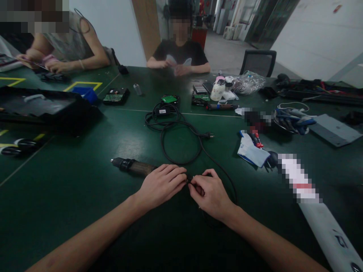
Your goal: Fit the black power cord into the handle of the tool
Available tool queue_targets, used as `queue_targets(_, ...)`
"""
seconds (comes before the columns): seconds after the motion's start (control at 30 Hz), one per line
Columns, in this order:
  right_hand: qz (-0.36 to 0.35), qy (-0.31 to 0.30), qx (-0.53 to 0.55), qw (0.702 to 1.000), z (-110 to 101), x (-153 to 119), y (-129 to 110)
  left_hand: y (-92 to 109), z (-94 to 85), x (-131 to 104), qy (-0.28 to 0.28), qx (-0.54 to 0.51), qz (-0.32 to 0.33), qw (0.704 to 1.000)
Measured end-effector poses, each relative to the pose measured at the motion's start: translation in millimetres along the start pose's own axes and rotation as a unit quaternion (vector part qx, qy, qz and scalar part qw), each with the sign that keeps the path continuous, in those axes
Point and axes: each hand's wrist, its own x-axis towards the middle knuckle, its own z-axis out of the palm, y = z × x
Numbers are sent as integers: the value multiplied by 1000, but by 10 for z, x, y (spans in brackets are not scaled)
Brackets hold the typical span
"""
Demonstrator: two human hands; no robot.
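The fingertips of the right hand [211,192] were pinched narrow on a small dark part, judged to be the end of the cord [193,128]. The right end of the power tool [138,167] was held under the left hand's [164,183] curled fingers, its tip pointed left, at the table's [85,181] near side. Tool judged rigid, fairly heavy, best gripped round its barrel; cord judged light, limp, best taken close to its end. Farther off, a plug [210,135] was noted.

The head camera looks forward and down across the green table [136,132] from close above.
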Motion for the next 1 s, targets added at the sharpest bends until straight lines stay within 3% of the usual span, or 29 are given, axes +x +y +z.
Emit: queue_targets(1.0,2,-1,2,1000,11,-2,-4,8,-7,5,-3,11,4,1000)
